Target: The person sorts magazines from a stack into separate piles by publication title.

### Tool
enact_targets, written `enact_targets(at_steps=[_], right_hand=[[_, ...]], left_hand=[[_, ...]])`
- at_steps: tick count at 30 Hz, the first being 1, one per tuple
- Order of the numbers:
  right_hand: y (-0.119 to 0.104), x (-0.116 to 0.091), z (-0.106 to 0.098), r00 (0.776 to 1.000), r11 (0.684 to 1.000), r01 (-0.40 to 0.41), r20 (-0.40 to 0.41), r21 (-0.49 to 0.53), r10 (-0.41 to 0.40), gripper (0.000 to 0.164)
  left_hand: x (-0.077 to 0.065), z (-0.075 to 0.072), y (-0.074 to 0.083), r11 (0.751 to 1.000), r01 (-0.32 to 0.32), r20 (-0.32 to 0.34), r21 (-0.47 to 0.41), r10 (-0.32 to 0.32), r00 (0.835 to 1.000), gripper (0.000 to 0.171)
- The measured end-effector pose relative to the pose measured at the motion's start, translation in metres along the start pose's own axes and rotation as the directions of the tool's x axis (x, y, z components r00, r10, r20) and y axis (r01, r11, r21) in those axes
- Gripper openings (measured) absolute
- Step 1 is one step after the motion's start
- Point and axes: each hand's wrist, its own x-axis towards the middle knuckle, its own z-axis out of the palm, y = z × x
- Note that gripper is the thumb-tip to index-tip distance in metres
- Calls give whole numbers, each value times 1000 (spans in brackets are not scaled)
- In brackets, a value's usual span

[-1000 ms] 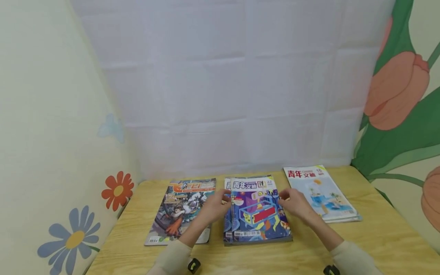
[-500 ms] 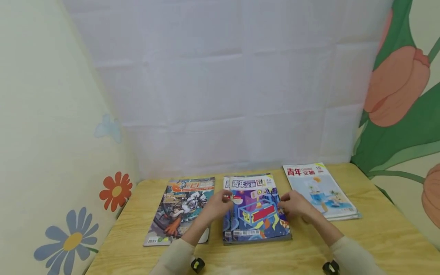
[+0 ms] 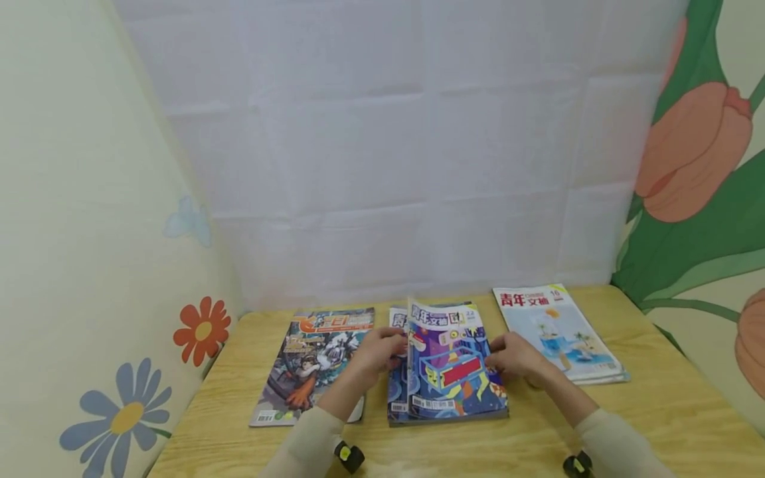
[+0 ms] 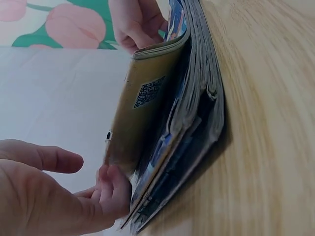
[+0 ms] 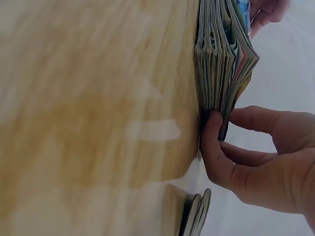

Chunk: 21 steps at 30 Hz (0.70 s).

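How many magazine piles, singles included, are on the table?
3: the left pile, the middle pile being handled, and the right pile. Copies underneath may be hidden.

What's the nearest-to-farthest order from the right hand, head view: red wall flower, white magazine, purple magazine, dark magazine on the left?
1. Purple magazine: middle stack, touched by the right hand.
2. White magazine: just right of the hand.
3. Dark magazine: left, past the stack.
4. Red wall flower: far left.
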Motion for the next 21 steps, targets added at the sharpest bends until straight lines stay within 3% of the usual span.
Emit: enact_targets(at_steps=[5,15,21], right_hand=[[3,0,0,1000,999,9,-4,48,-9,37],[6,0,-2,1000,994,27,-3,102,-26,38],[4,-1,-9,1000,995,8,-12,98,-7,45]], left_hand=[[5,4,-6,995,24,64,-97,-17,998,57],[10,12,-15,996,-56,13,70,55,998,59],[11,16,-13,994,-94,14,57,93,996,56]])
